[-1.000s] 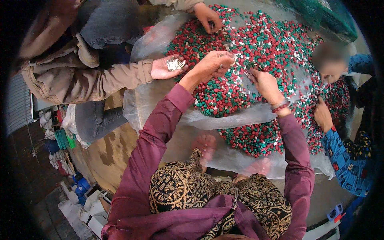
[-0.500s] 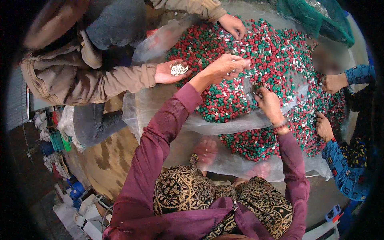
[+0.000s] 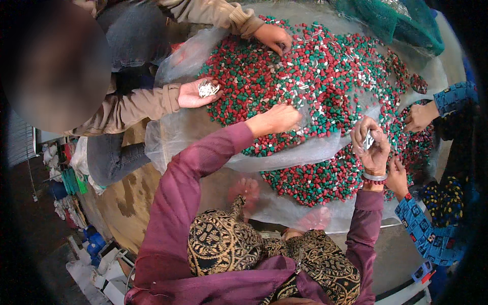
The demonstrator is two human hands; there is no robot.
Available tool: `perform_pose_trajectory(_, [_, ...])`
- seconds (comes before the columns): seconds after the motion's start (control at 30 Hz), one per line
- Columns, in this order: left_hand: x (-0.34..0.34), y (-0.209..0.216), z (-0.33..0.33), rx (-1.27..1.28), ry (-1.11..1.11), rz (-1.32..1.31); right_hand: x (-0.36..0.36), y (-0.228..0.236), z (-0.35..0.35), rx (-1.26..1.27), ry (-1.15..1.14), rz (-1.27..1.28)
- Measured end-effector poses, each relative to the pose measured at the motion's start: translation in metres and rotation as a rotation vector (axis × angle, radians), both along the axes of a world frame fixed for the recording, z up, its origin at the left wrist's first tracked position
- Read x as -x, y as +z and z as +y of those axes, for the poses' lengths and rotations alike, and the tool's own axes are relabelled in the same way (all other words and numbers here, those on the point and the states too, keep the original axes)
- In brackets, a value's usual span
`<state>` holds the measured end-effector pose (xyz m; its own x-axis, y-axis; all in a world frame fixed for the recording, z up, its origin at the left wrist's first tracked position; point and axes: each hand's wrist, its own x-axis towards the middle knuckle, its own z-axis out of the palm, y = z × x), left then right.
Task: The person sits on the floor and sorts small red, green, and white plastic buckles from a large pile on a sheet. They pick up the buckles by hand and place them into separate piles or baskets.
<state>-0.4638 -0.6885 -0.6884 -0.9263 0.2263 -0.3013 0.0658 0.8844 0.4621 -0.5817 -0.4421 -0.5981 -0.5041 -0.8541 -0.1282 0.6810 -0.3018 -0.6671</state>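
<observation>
A wide heap of small red, green and white pieces lies on a translucent plastic sheet. Over the near part of the heap is my left hand, back upward, fingers curled in so that anything they hold is hidden. My right hand is raised at the heap's right side, palm turned up. Its fingers bend round a few small white pieces in the palm. A silver bangle and a red bead bracelet circle that wrist.
At the left, a co-worker's open palm carries white pieces; that person's other hand picks at the far edge. Another person's hands work at the right. Green netting lies at the back right.
My left hand has drawn back toward me, its fingers curling in. My right hand has moved right and turned palm up, showing white pieces. The view has shifted slightly.
</observation>
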Motion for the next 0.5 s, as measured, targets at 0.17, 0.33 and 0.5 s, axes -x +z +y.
perform_pose_trajectory(0.17, [0.014, 0.026, -0.026, -0.125, 0.262, 0.092, 0.000, -0.006, -0.008, -0.147, 0.018, -0.058])
perform_pose_trajectory(0.33, [0.053, 0.007, -0.023, 0.152, 0.151, 0.308, -0.012, -0.015, -0.030, -0.584, 0.150, 0.080])
perform_pose_trajectory(0.5, [0.060, 0.003, -0.009, 0.295, 0.012, 0.308, -0.021, -0.006, -0.031, -0.431, 0.125, -0.067])
